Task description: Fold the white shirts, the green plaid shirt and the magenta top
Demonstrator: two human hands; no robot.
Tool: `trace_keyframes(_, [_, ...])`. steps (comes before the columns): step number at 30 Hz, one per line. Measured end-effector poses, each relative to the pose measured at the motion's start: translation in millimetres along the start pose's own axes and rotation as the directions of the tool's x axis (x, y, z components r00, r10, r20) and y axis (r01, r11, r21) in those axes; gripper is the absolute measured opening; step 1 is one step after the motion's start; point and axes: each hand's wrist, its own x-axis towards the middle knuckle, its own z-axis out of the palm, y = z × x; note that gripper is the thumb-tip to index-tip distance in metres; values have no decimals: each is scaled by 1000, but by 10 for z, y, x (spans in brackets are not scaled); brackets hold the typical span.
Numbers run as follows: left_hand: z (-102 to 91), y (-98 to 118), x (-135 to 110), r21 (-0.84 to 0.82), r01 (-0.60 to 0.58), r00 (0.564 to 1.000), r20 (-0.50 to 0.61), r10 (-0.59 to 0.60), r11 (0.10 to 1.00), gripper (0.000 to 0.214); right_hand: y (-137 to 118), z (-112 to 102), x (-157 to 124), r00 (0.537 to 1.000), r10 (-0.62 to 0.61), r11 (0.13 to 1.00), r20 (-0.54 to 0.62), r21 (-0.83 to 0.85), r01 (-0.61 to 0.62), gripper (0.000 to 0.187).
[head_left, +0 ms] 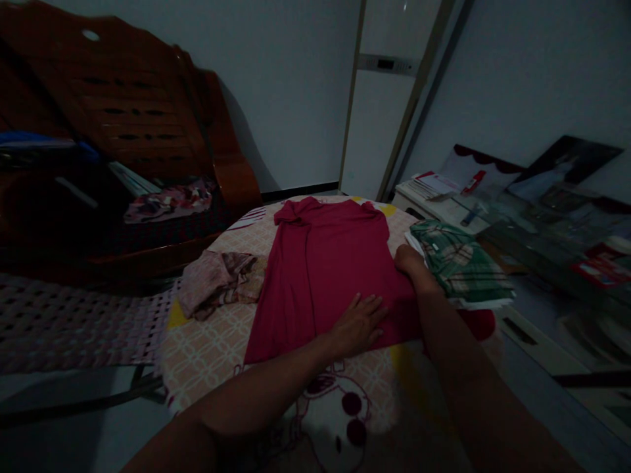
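A dark red garment (320,263) lies spread flat on a round table covered with a patterned cloth (207,341). My left hand (359,323) rests flat on the garment's lower part, fingers spread. At the garment's right edge my right hand (410,261) is curled with its fingers tucked down at the fabric; what they grip is hidden. A crumpled pink checked cloth (217,281) lies to the left of the red garment. A folded green plaid garment (461,269) sits on a white stack just right of my right hand.
A wooden chair (148,118) with clothes on its seat stands at the back left. A low shelf (458,203) with papers and boxes runs along the right wall. A white door (379,112) is behind the table. A woven mat (64,322) lies on the left.
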Motion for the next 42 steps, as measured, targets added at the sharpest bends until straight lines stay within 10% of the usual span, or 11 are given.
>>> trace_keyframes(20, [-41,4,16,-11,10,1000,25,-10,1000,55,6,-35,-439,988,115,993,-104,23,-114,35])
trace_keyframes(26, [-29,2,12,-9,-6,1000,-11,6,1000,54,107,-74,-493,1000,-9,1000,1,-12,9,34])
trace_keyframes(34, [-30,1,27,10,0,999,32,0,1000,52,89,38,-893,984,6,997,-176,-78,-20,36])
trace_keyframes(42, [-282,74,-23,-24,-14,997,71,15,1000,40,79,64,-1160,941,-190,980,-279,10,201,37])
